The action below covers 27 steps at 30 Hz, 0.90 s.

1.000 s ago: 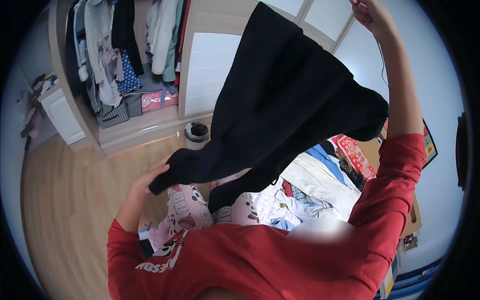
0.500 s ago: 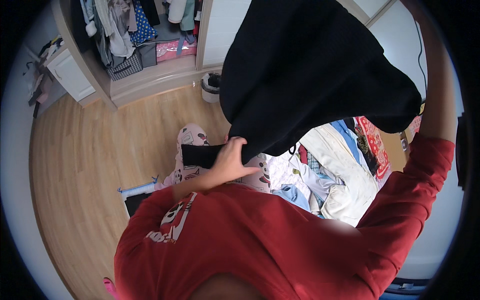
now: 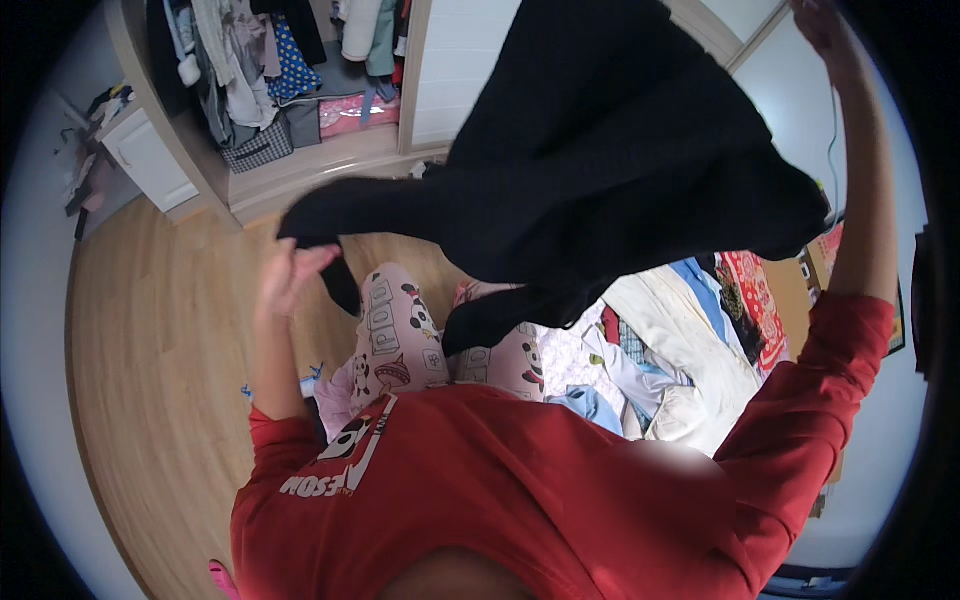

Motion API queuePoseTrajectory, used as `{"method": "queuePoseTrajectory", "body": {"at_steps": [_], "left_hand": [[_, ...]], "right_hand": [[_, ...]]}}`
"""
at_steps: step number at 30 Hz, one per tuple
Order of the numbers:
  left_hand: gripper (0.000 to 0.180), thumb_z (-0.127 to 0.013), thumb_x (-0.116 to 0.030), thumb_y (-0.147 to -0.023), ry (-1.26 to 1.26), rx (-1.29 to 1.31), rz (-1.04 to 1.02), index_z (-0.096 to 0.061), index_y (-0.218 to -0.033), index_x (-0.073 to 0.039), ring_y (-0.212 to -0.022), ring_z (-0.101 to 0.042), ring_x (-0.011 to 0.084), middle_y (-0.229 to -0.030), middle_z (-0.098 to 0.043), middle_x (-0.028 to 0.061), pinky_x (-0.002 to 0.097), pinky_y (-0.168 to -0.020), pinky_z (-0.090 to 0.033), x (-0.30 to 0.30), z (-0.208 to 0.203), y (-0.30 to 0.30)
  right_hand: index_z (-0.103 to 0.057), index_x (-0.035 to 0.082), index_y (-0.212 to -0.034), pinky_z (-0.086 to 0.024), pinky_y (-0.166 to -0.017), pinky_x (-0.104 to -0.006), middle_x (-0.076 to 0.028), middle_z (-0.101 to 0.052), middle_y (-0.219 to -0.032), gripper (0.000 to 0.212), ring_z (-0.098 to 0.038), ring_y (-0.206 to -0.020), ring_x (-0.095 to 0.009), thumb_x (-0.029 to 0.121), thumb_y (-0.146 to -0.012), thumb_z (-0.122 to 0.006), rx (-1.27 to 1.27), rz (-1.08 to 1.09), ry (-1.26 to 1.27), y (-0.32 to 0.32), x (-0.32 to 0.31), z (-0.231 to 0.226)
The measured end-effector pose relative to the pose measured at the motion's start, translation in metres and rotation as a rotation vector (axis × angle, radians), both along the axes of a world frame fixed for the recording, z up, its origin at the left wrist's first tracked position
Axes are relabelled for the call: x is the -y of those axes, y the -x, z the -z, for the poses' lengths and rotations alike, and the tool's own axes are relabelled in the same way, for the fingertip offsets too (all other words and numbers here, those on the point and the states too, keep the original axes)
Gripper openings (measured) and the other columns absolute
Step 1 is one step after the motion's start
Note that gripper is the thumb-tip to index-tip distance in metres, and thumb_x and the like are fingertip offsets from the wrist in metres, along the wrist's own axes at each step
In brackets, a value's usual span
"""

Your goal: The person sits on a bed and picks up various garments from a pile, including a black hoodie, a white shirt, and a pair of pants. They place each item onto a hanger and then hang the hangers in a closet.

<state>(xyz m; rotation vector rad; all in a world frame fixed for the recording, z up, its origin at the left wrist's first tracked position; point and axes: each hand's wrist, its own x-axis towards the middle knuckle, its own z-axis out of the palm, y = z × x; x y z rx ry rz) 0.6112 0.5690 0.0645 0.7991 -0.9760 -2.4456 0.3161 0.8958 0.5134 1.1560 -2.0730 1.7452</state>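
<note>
Your right hand (image 3: pixel 822 22) grips the black garment (image 3: pixel 620 170) high up; your left hand (image 3: pixel 285 275), fingers loose, touches its hanging sleeve. Below them lie wooden floor (image 3: pixel 170 370), open wardrobe (image 3: pixel 290 90), clothes-strewn bed (image 3: pixel 690 340).

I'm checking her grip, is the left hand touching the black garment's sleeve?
Touching. The head view shows the left hand meeting the sleeve end of the black garment, with no gap visible.
</note>
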Motion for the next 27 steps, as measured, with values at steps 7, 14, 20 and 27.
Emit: {"method": "queuePoseTrajectory", "body": {"at_steps": [7,14,20,27], "left_hand": [[0.029,-0.048,0.013,-0.066,1.504,-0.172,-1.013,-0.057,-0.091,-0.001,-0.103,-0.048,0.0209,-0.109,-0.051,0.0095,0.0289,-0.091,-0.035,0.0,-0.134,0.007],[0.038,-0.049,0.009,-0.052,1.979,-0.753,-0.848,-0.058,-0.086,-0.006,-0.093,-0.051,0.0274,-0.097,-0.055,0.0094,0.0331,-0.083,-0.039,-0.095,-0.258,0.096],[0.03,-0.052,0.002,-0.065,2.051,-0.827,-0.385,-0.051,-0.095,-0.003,-0.099,-0.047,0.0332,-0.105,-0.049,0.0138,0.0396,-0.087,-0.037,-0.138,-0.246,0.191],[0.025,-0.052,-0.013,-0.076,2.324,-0.306,-0.133,-0.051,-0.101,-0.005,-0.093,-0.053,0.0306,-0.095,-0.055,0.0171,0.0373,-0.077,-0.042,-0.167,-0.283,0.236]], "right_hand": [[-0.053,0.005,-0.108,-0.022,-0.04,-0.0148,0.002,-0.047,-0.066,0.03,-0.031,-0.046,-0.002,0.026,-0.087,-0.048,-0.15,-0.058,-0.211,0.026,-0.011,0.032],[-0.055,0.003,-0.099,-0.022,-0.04,-0.0157,0.002,-0.049,-0.065,0.02,-0.031,-0.046,-0.002,0.018,-0.087,-0.047,-0.006,-0.159,-0.117,-0.033,0.028,0.063],[-0.056,0.004,-0.095,-0.031,-0.045,-0.0156,0.0,-0.053,-0.064,0.02,-0.041,-0.05,-0.004,0.02,-0.086,-0.047,-0.045,-0.241,-0.157,-0.091,0.051,0.07],[-0.056,0.006,-0.096,-0.026,-0.043,-0.0132,0.002,-0.05,-0.062,0.022,-0.036,-0.047,-0.001,0.023,-0.088,-0.046,-0.19,-0.25,-0.16,-0.108,0.049,0.075]]}}
